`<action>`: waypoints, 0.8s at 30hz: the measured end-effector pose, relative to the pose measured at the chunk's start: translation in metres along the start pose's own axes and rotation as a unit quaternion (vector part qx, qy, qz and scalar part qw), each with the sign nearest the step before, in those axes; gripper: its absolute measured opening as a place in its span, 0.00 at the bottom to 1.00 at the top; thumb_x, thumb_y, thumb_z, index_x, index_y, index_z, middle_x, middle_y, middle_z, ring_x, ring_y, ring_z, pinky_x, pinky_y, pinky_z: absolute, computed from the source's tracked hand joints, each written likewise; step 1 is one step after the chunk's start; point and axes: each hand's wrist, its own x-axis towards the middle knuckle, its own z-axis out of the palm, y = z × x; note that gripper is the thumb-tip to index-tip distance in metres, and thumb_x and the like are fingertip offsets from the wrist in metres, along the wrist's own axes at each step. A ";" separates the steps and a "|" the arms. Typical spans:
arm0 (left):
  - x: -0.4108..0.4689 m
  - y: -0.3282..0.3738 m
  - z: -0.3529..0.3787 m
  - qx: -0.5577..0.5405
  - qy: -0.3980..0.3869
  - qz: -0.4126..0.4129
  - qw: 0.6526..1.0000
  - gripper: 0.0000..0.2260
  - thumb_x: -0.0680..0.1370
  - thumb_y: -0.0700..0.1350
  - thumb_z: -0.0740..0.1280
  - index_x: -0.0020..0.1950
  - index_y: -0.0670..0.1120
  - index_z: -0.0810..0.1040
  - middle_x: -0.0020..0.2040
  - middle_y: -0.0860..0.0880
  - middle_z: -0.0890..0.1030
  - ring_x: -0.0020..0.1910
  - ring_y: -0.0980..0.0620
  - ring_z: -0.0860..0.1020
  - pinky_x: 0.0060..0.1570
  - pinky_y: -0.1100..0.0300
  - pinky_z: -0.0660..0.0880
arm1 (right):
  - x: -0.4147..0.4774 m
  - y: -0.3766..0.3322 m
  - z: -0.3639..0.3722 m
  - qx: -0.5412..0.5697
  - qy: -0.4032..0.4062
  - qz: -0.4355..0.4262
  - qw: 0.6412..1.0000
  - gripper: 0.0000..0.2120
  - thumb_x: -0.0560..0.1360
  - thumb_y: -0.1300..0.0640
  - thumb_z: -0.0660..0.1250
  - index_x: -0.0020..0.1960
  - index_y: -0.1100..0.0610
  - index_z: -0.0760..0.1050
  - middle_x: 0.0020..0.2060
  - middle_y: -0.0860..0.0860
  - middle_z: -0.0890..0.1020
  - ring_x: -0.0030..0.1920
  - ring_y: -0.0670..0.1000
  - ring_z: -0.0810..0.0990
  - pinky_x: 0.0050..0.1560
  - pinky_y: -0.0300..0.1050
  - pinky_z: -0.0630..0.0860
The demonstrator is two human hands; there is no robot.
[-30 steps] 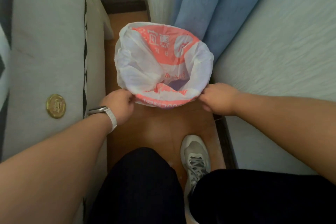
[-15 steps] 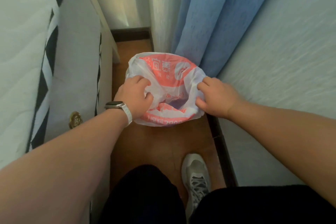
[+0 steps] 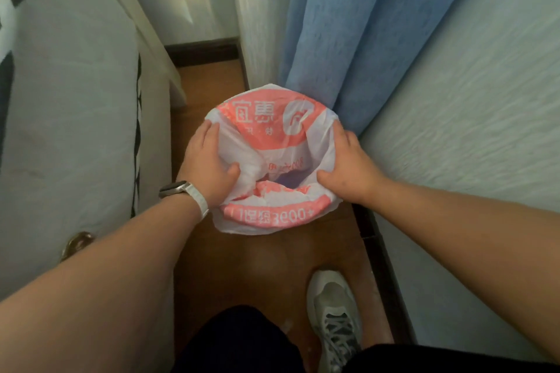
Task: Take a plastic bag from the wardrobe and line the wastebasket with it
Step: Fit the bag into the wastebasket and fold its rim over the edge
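Observation:
A white plastic bag with pink print sits open over the round wastebasket on the floor. Its edge is folded down outside the rim. The wastebasket is covered by the bag; only a dark patch shows deep inside. My left hand holds the left side of the rim, fingers outside and thumb inside on the bag. On the right side my right hand holds the rim the same way. A watch is on my left wrist.
The basket stands in a narrow strip of wooden floor. A bed side is on the left, a pale wall on the right, and a blue curtain hangs just behind the basket. My shoe is on the floor below.
Both hands moved from the near edge of the bag to its left and right sides. The bag's edge now lies further down over the rim.

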 end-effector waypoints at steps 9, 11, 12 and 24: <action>0.001 -0.009 0.008 -0.133 0.024 -0.080 0.988 0.35 0.74 0.43 0.71 0.75 0.55 0.56 0.71 0.48 0.67 0.67 0.44 0.71 0.60 0.49 0.73 | 0.006 0.010 0.006 0.002 0.014 -0.010 1.000 0.46 0.71 0.55 0.67 0.79 0.48 0.41 0.70 0.54 0.63 0.66 0.59 0.71 0.64 0.53 0.70; 0.000 -0.007 0.007 -0.119 0.012 -0.085 0.989 0.34 0.74 0.45 0.70 0.75 0.54 0.56 0.70 0.47 0.67 0.66 0.44 0.72 0.58 0.49 0.74 | 0.006 0.009 0.003 0.012 0.006 0.002 1.000 0.44 0.71 0.53 0.66 0.78 0.48 0.43 0.71 0.55 0.64 0.67 0.59 0.71 0.65 0.54 0.71; -0.001 -0.006 0.005 -0.095 0.008 -0.085 0.992 0.34 0.75 0.47 0.69 0.76 0.53 0.56 0.71 0.47 0.66 0.66 0.44 0.71 0.59 0.48 0.73 | 0.006 0.008 0.000 0.013 0.003 0.009 1.000 0.42 0.71 0.52 0.66 0.78 0.49 0.45 0.71 0.55 0.64 0.67 0.59 0.70 0.66 0.56 0.70; -0.074 0.058 0.012 0.085 -0.151 0.262 0.949 0.20 0.76 0.63 0.58 0.60 0.53 0.74 0.54 0.52 0.79 0.49 0.51 0.77 0.50 0.51 0.78 | -0.032 -0.007 -0.030 -0.276 -0.035 -0.174 0.945 0.31 0.75 0.41 0.61 0.72 0.55 0.61 0.69 0.55 0.66 0.68 0.57 0.66 0.67 0.55 0.66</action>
